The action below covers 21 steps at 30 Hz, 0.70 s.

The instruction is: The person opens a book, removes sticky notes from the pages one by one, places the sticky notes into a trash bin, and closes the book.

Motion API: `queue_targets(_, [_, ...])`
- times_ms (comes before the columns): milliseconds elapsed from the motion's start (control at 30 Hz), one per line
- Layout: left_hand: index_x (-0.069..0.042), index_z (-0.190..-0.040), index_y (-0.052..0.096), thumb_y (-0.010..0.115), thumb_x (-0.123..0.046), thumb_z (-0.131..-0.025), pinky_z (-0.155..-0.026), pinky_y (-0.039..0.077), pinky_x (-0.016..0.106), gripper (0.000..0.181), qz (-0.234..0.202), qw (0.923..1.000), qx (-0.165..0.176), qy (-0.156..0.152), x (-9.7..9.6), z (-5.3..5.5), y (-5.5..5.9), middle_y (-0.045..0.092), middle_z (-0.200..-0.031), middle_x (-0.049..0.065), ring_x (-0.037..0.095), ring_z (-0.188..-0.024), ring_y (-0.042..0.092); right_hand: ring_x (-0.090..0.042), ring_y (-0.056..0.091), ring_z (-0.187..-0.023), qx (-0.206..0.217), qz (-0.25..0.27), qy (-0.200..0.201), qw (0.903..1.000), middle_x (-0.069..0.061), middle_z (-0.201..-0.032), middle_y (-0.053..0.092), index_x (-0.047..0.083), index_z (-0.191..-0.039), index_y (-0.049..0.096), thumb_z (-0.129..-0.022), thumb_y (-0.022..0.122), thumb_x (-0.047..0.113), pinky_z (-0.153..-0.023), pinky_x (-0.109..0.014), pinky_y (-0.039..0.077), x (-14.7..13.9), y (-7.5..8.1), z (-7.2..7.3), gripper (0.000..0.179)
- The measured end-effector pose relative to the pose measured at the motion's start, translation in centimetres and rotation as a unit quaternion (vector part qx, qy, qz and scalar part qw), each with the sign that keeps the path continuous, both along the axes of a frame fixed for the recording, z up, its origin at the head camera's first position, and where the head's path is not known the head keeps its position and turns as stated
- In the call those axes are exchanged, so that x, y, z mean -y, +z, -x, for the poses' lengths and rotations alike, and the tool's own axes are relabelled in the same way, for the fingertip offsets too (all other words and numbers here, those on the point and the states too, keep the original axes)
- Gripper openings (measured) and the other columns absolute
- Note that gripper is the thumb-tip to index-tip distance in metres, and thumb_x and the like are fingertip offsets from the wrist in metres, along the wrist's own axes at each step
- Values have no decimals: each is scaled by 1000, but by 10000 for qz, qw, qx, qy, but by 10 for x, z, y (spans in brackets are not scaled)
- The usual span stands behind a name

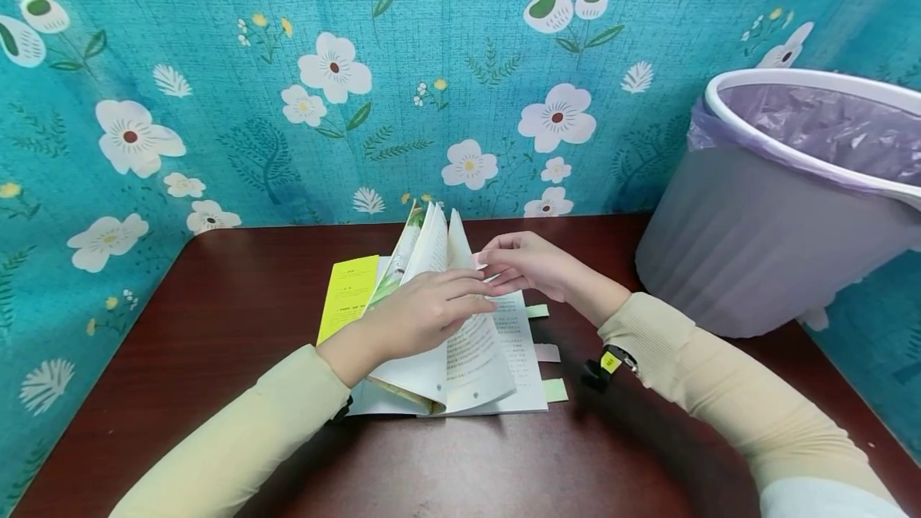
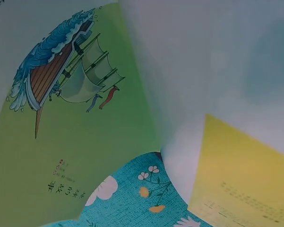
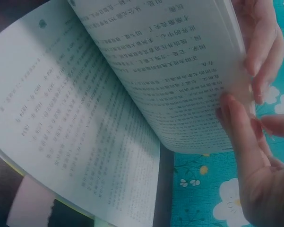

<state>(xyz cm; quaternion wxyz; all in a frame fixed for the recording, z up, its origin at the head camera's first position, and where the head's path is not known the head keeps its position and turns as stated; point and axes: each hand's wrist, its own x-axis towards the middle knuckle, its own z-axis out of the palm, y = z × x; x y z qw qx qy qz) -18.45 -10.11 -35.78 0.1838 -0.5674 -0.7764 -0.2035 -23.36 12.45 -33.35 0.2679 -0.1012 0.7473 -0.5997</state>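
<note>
Pinching a Pink Tab at the Page's Outer Edge

The book [image 1: 514, 342] is lying spread on the dark surface [image 1: 180, 326], several of its leaves standing up from the middle. Above the right half of the book, my right grip [image 1: 532, 266] is closing thumb and finger together on what looks like a small pink tab [image 1: 478, 260] at the outer edge of a raised page [image 1: 478, 370]. My left grip [image 1: 424, 312] is lying across the raised leaves over the middle of the book, its fingertips meeting my right ones; I cannot tell whether it is pinching the paper or only steadying it.

Down the right edge of the book, a green tab [image 1: 537, 311], a pale pinkish tab [image 1: 547, 352] and a lower green tab [image 1: 556, 390] are sticking out. A yellow flap [image 1: 348, 294] is showing at the left of the book, and a grey bin [image 1: 770, 222] is standing beyond its right side.

I am judging this step to be fixing the tab to the page. The next move is probably calling for a firm, even press, with the leaf being held flat so the paper is not creasing.
</note>
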Motion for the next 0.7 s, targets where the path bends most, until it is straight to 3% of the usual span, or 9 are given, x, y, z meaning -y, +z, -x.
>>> queue_targets(367, [-9,-108,78,89,-8,-80,-93,54,27,30,9,9995,-193,233,0,0,0,74,-107,2,17,-108,66,-23,76,-83,137,151,5,9998,-19,-109,73,-5,-120,60,-104,58,13,-79,-36,61,0,-4,-3,24])
queue_targets(700, [-8,-99,78,87,-3,-81,-89,55,26,21,-360,9989,-287,-30,6,0,-5,71,-99,2,16,-95,67,-26,76,-87,70,114,-69,9999,-22,-112,72,-6,-118,58,-105,57,12,-81,-39,60,-8,-7,-5,22])
